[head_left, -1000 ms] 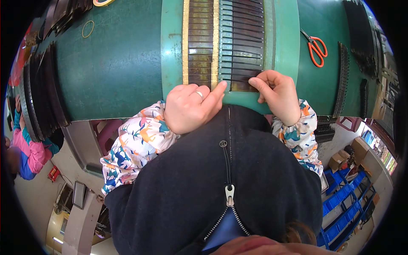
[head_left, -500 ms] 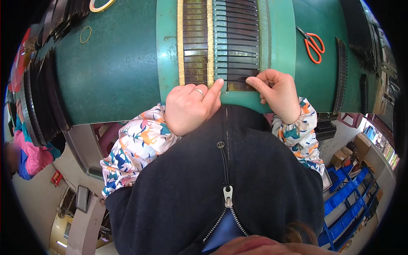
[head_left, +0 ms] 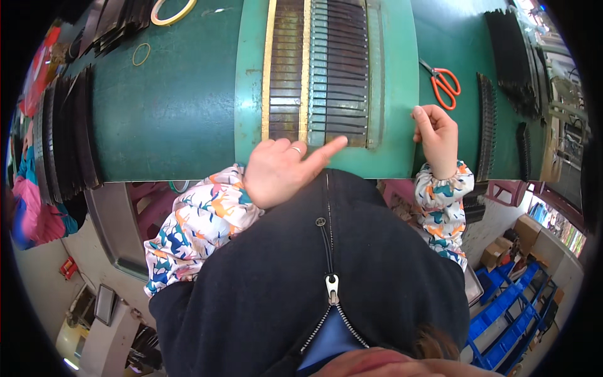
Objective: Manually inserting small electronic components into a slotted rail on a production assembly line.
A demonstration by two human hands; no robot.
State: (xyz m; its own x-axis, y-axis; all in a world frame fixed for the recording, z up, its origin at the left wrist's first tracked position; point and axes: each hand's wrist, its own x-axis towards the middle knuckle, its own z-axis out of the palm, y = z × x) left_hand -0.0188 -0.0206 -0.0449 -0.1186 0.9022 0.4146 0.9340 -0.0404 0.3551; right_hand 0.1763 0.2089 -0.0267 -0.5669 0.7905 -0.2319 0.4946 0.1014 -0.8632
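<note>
A light green board (head_left: 396,81) lies before me with two columns of thin dark strips laid crosswise. Yellow-edged bands (head_left: 304,75) flank the left column (head_left: 286,81). In the right column, black strips (head_left: 345,88) lie side by side with small pale ends. My left hand (head_left: 276,173) rests at the near end of the columns. Its ringed finger is bent, and one finger stretches right to the lowest part of the right column. My right hand (head_left: 438,138) is over the board's right edge, off the strips, thumb and fingers pinched together; anything between them is too small to make out.
Orange-handled scissors (head_left: 445,87) lie right of the board. Dark strip bundles (head_left: 66,135) stand at the left, with more (head_left: 487,125) at the right. A tape roll (head_left: 173,11) and a rubber band (head_left: 141,54) lie at upper left. Another person's sleeve (head_left: 38,201) shows at far left.
My right hand has moved right, away from the strips to the board's edge. My left hand's outstretched finger now reaches further right across the right column's near end. The view has shifted slightly.
</note>
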